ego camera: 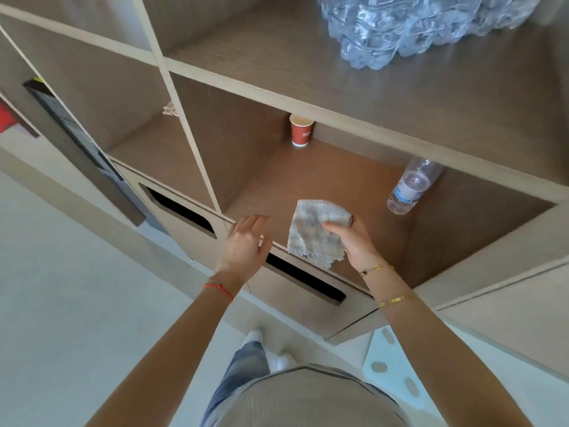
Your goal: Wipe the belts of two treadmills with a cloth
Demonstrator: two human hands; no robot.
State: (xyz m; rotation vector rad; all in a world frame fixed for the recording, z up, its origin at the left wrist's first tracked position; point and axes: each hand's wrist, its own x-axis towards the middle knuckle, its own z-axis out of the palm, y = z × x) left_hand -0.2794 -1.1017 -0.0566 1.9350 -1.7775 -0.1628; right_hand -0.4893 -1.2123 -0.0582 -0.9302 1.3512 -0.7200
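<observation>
A crumpled grey-white cloth (311,232) hangs at the front edge of an open wooden shelf compartment (323,180). My right hand (354,241) is shut on the cloth's right side, thumb on top. My left hand (246,245) hovers just left of the cloth with fingers apart, holding nothing. No treadmill is in view.
A red paper cup (301,130) stands at the back of the compartment, and a clear water bottle (411,186) lies at its right. A pack of water bottles (409,23) sits on the shelf above. Drawers with dark handle slots (304,278) lie below. Pale floor (77,288) spreads to the left.
</observation>
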